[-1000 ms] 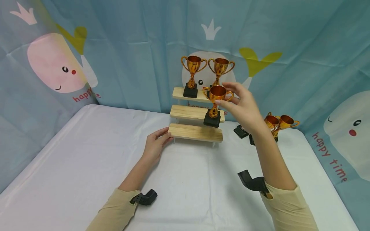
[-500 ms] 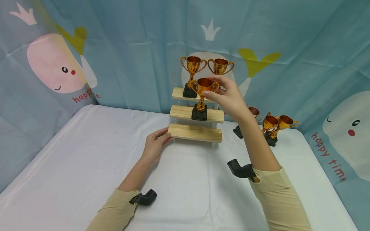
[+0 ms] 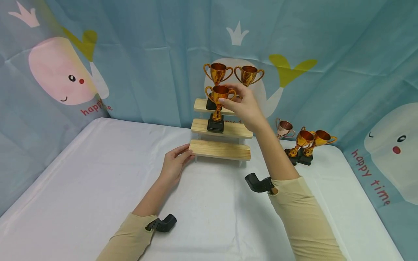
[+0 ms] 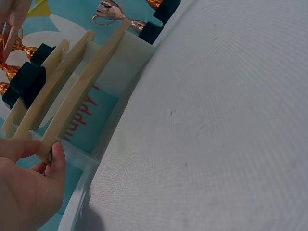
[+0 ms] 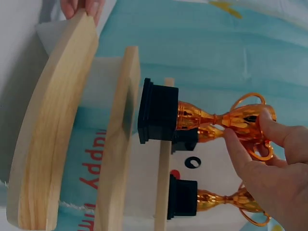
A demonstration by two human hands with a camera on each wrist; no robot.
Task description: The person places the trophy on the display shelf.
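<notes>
Over the middle of three steps [image 3: 219, 150], the right hand [image 3: 243, 107] pinches one trophy [image 3: 217, 115] (two trophies [image 3: 249, 74] sit higher, three on the white table [image 3: 202, 210]); the left hand [image 3: 173, 166] pinches the lowest step; blue curtain [image 3: 140, 72] behind.

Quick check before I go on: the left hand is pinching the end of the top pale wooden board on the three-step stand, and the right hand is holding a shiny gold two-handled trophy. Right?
Not quite: the left hand pinches the lowest pale wooden board, as the head view shows. The right hand does hold the shiny gold two-handled trophy.
</notes>
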